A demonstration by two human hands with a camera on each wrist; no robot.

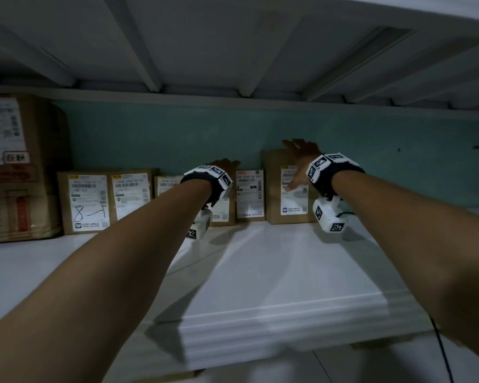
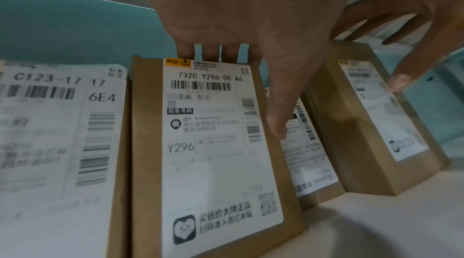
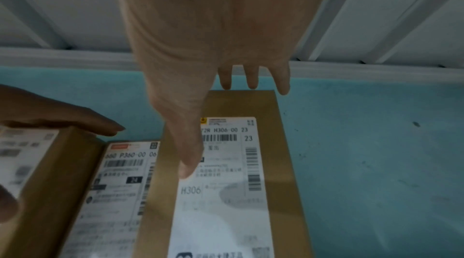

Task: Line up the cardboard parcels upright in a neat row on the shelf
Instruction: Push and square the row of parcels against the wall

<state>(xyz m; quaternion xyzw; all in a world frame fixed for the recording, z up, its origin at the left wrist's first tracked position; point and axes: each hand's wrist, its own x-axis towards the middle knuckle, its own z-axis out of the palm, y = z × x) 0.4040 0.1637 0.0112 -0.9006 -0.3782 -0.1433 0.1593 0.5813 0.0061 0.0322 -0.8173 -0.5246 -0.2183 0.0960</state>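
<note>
You are reaching deep into the shelf (image 1: 274,266), and most of the job looks done. Five small parcels are standing upright against the teal back wall (image 1: 163,134), labels facing you, beside a big carton (image 1: 17,167) at the far left.

Your left hand (image 1: 224,164) is gripping the third parcel (image 2: 213,143), the one marked Y296: fingers are hooking over its top edge and the thumb (image 2: 278,115) is pressing on its front, toward the right edge. Your right hand (image 1: 302,158) is holding the taller end parcel (image 1: 288,189), marked H306, the same way, with fingers over the top and the thumb (image 3: 188,163) lying down across the label.

The two parcels on the left (image 1: 105,200) are standing close together and look settled. Between your hands a narrower parcel (image 1: 250,193) is sitting just beside the tall one; from the right wrist view the tall one is standing in front of its right edge, so those two are not quite flush.

What is left, as I judge it, is squaring up: you are likely closing gaps and bringing the front faces into one line. Whether the held parcels are touching the back wall I cannot tell. The shelf to the right of the tall parcel is holding nothing that shows in these views, and no other parcels are in sight.
</note>
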